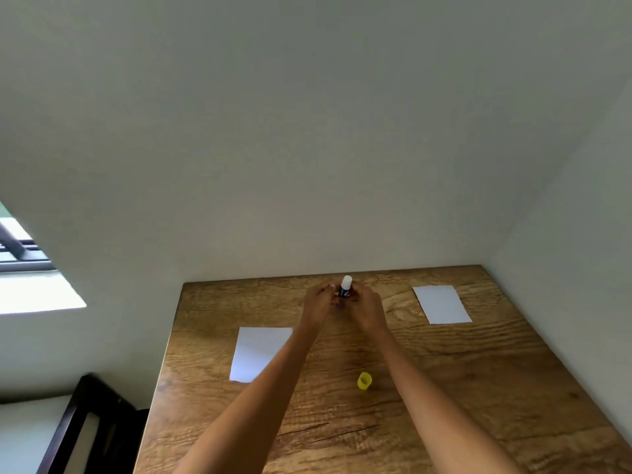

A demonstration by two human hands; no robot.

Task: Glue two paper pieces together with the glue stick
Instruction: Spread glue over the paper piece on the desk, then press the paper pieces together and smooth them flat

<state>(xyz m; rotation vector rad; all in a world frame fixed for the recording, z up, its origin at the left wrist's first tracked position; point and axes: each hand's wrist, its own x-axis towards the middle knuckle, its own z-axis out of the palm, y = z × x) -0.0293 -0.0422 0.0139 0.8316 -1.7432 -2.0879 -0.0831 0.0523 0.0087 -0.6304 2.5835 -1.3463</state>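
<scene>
Both hands hold a blue glue stick (345,288) upright above the far middle of the wooden table (478,388). Its white glue tip is bare and sticks out above the fingers. My left hand (319,299) grips it from the left, my right hand (367,304) from the right. The yellow cap (364,381) lies on the table nearer to me, between my forearms. One white paper piece (254,354) lies at the left, partly hidden by my left forearm. A second white paper piece (442,304) lies at the far right.
The table stands in a corner, with a plain wall behind it and another wall along its right side. A dark wooden chair frame (89,425) stands left of the table. A window (20,254) is at the far left.
</scene>
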